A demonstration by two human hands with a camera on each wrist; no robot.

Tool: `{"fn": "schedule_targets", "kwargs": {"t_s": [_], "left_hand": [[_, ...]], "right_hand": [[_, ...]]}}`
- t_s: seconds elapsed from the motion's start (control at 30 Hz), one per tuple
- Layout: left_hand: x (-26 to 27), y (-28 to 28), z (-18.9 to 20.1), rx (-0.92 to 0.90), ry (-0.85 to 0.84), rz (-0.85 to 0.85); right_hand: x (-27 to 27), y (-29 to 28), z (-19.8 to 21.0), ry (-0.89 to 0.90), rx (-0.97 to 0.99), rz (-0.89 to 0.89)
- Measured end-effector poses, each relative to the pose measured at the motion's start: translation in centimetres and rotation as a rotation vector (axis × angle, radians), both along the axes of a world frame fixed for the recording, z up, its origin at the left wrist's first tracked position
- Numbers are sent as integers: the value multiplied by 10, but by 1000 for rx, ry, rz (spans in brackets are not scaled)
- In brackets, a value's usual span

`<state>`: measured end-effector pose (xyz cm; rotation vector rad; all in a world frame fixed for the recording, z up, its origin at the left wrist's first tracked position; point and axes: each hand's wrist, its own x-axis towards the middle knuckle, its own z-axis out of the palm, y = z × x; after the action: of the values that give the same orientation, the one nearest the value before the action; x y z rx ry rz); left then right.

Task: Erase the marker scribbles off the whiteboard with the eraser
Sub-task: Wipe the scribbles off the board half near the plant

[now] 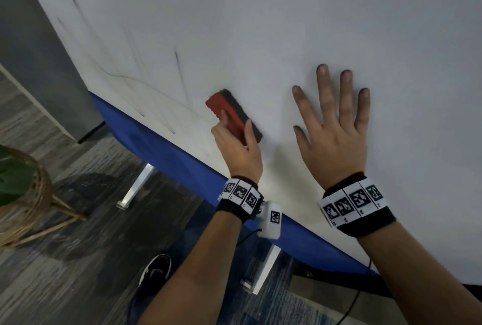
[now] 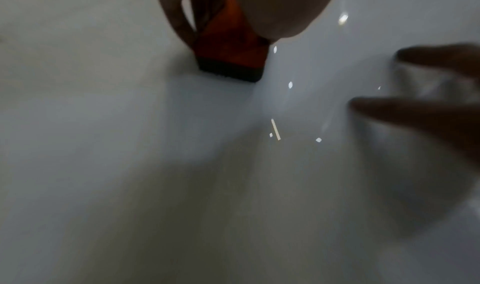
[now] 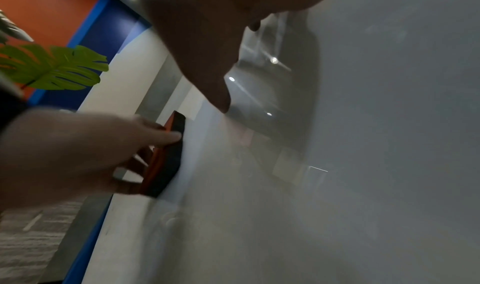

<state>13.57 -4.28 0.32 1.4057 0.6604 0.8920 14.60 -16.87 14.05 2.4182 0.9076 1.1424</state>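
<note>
Two hands: both on the whiteboard [image 1: 287, 24], near its lower blue edge.
Left hand [image 1: 238, 149]: thumb and fingers clamp the eraser [image 1: 233, 117], dark felt against the board.
Right hand [image 1: 336, 126]: flat, fingers spread, holding nothing; likely bracing.
Scribbles [image 1: 146, 84]: faint dark strokes left of and above the eraser.
Eraser axis: slanted, red end toward the marks.
Next stroke, judged: leftward; left hand nearer.

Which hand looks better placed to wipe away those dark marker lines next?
The left hand: it already grips the red, black-felted eraser right beside the dark scribbles on the whiteboard. The right hand lies flat, farther away.
</note>
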Motion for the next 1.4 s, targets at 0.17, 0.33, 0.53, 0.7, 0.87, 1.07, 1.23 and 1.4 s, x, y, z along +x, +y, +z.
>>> {"fn": "schedule_targets", "kwargs": {"t_s": [0.17,0.33,0.53,0.7,0.87,1.07,1.23,1.4], "left_hand": [[-14,7,-109,-569,368,-75],[-17,14,-91,-581,286,-29],[-5,52,-38,222,97,-20],[-7,81,-112,-371,330,5],[-4,70,-91,-323,335,62],[-7,54,-65,129,149,-52],[-12,88,-133,-553,462,-56],[-2,81,-58,-351,220,78]], "right_hand": [[-2,4,0,10,16,0],[-9,28,10,44,147,113],[2,70,40,83,123,35],[5,69,21,88,63,-44],[7,70,14,56,72,-37],[7,72,13,67,90,-45],[7,70,13,73,83,-29],[2,67,15,60,31,-18]]}}
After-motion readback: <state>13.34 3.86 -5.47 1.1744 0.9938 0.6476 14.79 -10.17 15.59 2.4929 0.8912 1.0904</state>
